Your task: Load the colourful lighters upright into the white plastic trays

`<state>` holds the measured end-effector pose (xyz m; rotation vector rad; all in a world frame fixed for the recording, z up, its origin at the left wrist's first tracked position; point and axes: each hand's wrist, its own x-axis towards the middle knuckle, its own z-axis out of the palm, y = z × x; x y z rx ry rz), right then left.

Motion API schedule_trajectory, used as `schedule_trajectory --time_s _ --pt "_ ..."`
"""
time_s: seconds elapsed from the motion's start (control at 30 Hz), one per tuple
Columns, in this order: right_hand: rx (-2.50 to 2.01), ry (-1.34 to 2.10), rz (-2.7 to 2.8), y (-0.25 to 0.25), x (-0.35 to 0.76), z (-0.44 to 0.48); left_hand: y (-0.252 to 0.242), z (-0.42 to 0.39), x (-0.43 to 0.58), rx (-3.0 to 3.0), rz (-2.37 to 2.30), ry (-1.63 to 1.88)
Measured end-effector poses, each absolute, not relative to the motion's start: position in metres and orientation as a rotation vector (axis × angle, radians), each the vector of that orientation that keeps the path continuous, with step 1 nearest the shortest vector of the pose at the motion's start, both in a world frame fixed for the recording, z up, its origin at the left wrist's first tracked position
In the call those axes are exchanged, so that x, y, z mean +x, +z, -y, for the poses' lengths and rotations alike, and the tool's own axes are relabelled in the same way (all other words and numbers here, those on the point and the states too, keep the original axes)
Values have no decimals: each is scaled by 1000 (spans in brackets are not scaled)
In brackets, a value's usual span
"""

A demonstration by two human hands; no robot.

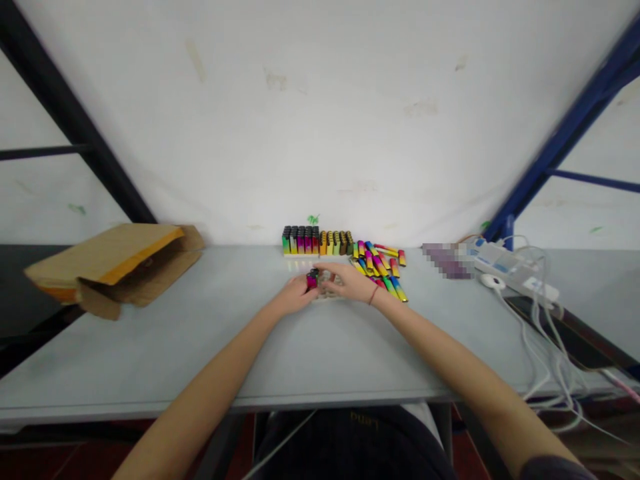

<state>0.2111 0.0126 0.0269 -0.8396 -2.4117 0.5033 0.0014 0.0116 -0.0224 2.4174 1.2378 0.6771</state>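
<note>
A small pale tray lies on the table in front of me, largely covered by my hands. At its left end stand one or more magenta lighters with black tops. My left hand is closed around that end, its thumb against the magenta lighter. From the right, my right hand curves over the tray, fingers bent toward the black tops; what its fingertips grip is too small to make out. Just beyond my right hand lie loose multicoloured lighter sleeves or bodies in a heap.
Behind my hands, a block of black-topped lighters stands beside a yellow-and-brown block. An open cardboard box sits at left. A power strip with tangled white cables and a dark flat device occupy the right.
</note>
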Motion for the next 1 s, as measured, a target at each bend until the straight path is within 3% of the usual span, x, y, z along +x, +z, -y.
schedule_trajectory --time_s 0.27,0.47,0.7,0.83,1.0 --pt "-889 539 2186 41 193 -22 -21 -11 3 2469 -1292 627" --pt "-1154 378 1560 59 283 -39 -20 -7 2 2378 -1224 703" --pt "-1897 314 1292 -2 415 -37 -16 4 1 2202 -1221 987" --pt "-1945 158 1333 -24 414 -40 -15 6 2 2134 -1152 1136" --pt "-1814 -76 1487 -15 389 -35 -15 6 4 2041 -1134 1175"
